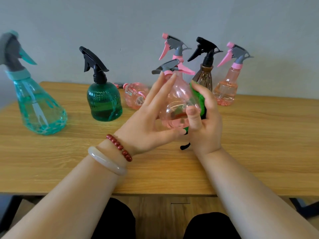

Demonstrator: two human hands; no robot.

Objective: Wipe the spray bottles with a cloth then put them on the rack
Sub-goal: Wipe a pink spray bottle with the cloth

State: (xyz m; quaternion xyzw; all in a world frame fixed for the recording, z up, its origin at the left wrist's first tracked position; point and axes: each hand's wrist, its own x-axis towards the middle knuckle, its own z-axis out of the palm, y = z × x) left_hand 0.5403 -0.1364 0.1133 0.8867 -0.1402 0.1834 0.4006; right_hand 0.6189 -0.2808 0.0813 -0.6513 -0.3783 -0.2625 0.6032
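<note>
Pale grey wall stands behind a wooden table point(259, 152), and above the tabletop a person holds a pink spray bottle point(177, 99) between both hands. The left hand point(146, 123) lies flat along the bottle's left side with straight fingers reaching its neck and the thumb beneath its base. The right hand point(206, 123) grips a green cloth point(197, 94) against the bottle's right side, its thumb pressed across the front; its other fingers are hidden behind the cloth. A black loop point(185, 146) hangs just below the grip.

Directly behind the grip a second pink bottle point(173, 47) shows only its head. Right of the grip stand a brown bottle point(203, 77), its lower part hidden by the cloth and hand, and beyond it another pink bottle point(225, 90). Just left of the grip a pink bottle lying on its side point(135, 95) carries a small label, too blurred to read. Further left stands a dark green bottle point(104, 102), and well to the left a teal bottle point(40, 107) whose head is smeared at the frame edge.

A red bead bracelet point(119, 147) and a pale bangle point(107, 161) circle the left wrist.
</note>
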